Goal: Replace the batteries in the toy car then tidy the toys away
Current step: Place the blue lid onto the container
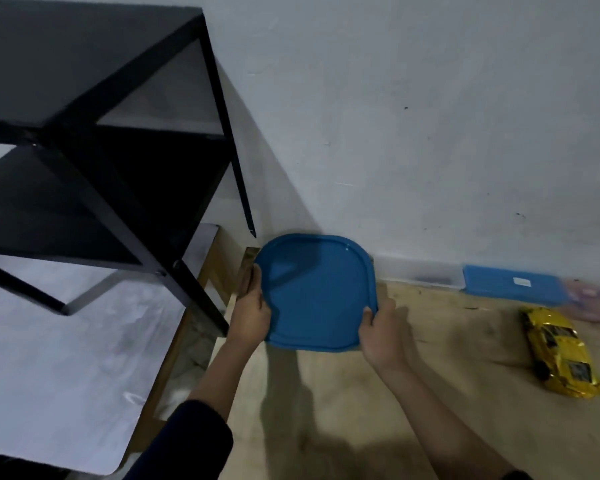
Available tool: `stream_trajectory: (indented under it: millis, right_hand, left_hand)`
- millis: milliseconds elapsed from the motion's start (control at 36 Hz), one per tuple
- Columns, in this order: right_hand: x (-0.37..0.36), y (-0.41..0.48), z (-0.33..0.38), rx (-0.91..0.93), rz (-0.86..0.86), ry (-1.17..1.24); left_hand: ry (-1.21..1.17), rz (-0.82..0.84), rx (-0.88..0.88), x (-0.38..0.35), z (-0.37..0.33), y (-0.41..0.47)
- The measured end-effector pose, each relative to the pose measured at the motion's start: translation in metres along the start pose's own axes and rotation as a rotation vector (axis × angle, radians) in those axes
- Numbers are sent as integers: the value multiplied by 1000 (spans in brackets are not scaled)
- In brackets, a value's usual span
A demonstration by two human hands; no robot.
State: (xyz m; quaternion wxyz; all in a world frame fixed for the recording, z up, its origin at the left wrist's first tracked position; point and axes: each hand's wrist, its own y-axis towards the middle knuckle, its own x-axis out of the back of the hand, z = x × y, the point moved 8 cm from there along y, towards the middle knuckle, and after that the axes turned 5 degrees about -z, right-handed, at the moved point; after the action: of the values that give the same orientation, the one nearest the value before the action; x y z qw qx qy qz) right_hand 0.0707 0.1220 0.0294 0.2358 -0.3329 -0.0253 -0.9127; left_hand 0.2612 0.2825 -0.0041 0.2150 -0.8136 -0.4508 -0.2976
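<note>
Toy car on open floor, both hands' grip clenching blue lid edges

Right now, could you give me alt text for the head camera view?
Two hands, left hand and right hand, hold a blue lid by its sides above a wooden floor. A yellow toy car lies to the right; a black shelf stands left.

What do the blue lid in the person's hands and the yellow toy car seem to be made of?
The blue lid looks like smooth moulded plastic: even colour, raised rim, soft sheen. Both hands, left and right, grip its edges. The yellow toy car looks like plastic with a shiny, metallic gold finish, judging by bright glints; motion blur leaves this uncertain.
</note>
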Motion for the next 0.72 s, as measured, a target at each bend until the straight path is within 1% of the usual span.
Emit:
stream_trajectory:
  millis: [83, 194, 306, 333, 389, 417, 500, 583, 639, 722]
  right_hand:
    - [-6, 3, -3, -40, 2, -29]
    - [-11, 4, 0, -35, 18, -46]
    - [-17, 8, -4, -61, 1, -58]
    - [-18, 9, -5, -56, -11, -93]
    - [-21, 12, -1, 7, -19, -177]
    - [-23, 15, 3, 59, -14, -213]
    - [-30, 24, 19, 195, 12, -349]
    - [-38, 35, 31, 285, 53, -471]
    - [-45, 45, 33, 296, 71, -511]
    - [-52, 58, 28, 256, 89, -546]
  left_hand:
    - [-1, 13, 6, -1, 3, 7]
    - [-18, -25, 17, 1, 8, 11]
    - [-53, -11, 75, -1, 15, 15]
    - [-27, 7, 85, -4, 15, 17]
    - [158, 78, 69, -10, 11, 20]
    - [254, 71, 26, -11, 7, 23]
    - [345, -35, -120, -6, -9, 32]
    - [476, -20, -219, -12, -20, 40]
    - [539, 21, -276, -19, -25, 48]
    - [589, 50, -364, -25, -28, 61]
